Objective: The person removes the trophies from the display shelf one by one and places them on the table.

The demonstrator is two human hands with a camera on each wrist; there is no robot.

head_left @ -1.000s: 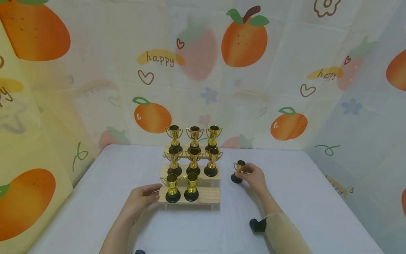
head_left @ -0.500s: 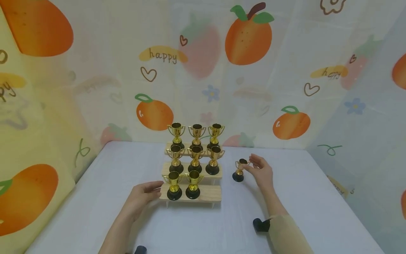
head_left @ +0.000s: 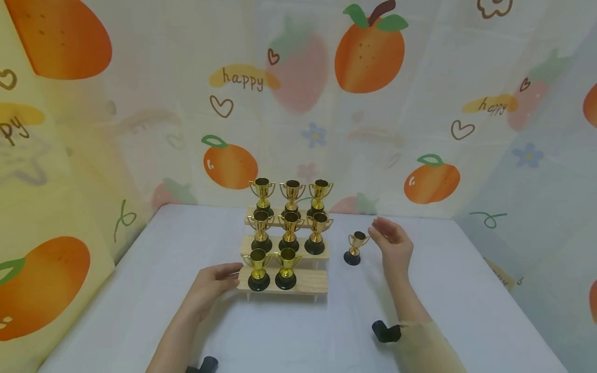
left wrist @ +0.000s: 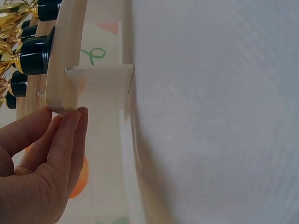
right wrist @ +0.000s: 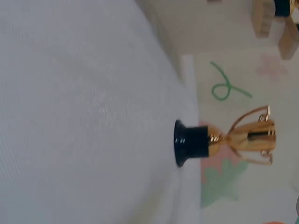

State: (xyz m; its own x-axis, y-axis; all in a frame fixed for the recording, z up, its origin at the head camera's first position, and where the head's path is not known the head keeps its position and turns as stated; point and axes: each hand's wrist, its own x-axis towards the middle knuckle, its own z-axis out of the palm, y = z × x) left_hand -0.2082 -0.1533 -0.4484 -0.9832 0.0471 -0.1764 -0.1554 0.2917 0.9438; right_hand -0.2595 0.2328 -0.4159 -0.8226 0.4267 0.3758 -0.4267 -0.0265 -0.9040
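Note:
A three-tier wooden display stand (head_left: 310,281) holds several small gold trophy cups on black bases. Its front tier carries two trophies (head_left: 286,269) at the left and middle, with bare board at the right. My left hand (head_left: 211,290) pinches the left end of the front tier; the left wrist view has thumb and fingertips at the edge of the board (left wrist: 63,88). To the right of the stand, a single trophy (head_left: 354,248) stands upright on the table, large in the right wrist view as a gold cup (right wrist: 250,136). My right hand (head_left: 396,248) is just right of it, apart, fingers relaxed.
White cloth covers the table (head_left: 280,336). A fruit-printed curtain (head_left: 298,129) hangs close behind the stand and along both sides. Black wrist-camera mounts (head_left: 386,331) show near both forearms. A clear leg (left wrist: 103,70) supports the front tier.
My right hand has let go of the single trophy and drawn away to the right, leaving it standing on the table. The left hand keeps its place at the stand. The head view shifts slightly.

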